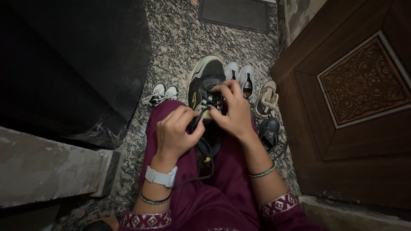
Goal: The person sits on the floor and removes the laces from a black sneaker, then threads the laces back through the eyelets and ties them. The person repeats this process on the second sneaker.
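A black sneaker [206, 81] with a pale sole edge and yellow marks rests on my lap, toe pointing away. My left hand [175, 132] pinches a black shoelace [201, 171] at the shoe's near side; the lace's loose end trails down over my maroon trousers. My right hand [233, 109] is curled over the lacing area, fingers gripping the lace near the eyelets. I wear a white band on the left wrist and bangles on both.
On the speckled stone floor [180, 38] stand small white shoes [164, 92], a grey-white pair [240, 75], a tan sandal [266, 99] and a black shoe [269, 130]. A carved wooden door [355, 107] is at right, a dark mat [234, 13] ahead, a stone ledge [47, 167] at left.
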